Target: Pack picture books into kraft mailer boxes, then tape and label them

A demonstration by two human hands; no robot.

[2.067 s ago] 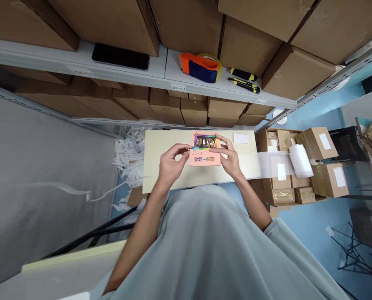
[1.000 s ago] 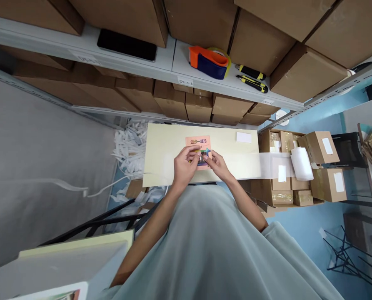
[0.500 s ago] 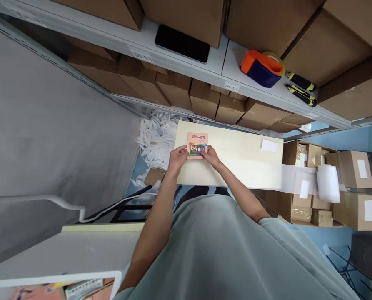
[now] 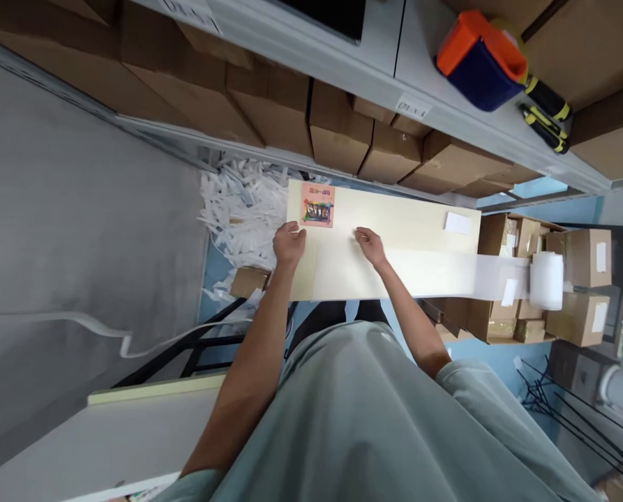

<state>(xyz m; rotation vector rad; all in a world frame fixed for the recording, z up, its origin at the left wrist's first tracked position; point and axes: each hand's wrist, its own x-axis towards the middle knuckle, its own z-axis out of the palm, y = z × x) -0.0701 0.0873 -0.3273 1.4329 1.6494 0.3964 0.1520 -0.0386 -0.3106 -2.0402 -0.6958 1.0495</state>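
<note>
A small pink book (image 4: 318, 217) with a colourful cover picture lies flat at the far left end of the cream tabletop (image 4: 389, 209). My left hand (image 4: 289, 244) is just below the book's lower left corner, its fingers loosely bent and holding nothing. Over the tabletop to the right of the book is my right hand (image 4: 371, 247), apart from it, fingers loosely extended with nothing in them. A white translucent wrapping sheet (image 4: 421, 273) stretches along the near side of the tabletop, coming from a white roll (image 4: 546, 281) on the right.
A white slip (image 4: 458, 223) lies at the tabletop's right. Shredded paper (image 4: 245, 209) heaps beyond its left end. The shelf (image 4: 379, 59) above carries an orange and blue tape dispenser (image 4: 481, 63) and a yellow-black cutter (image 4: 545, 129). Cardboard boxes (image 4: 578, 251) stand at right.
Both hands have let go of the book, which now lies on the tabletop. My right hand has moved away to the right. The camera view has shifted.
</note>
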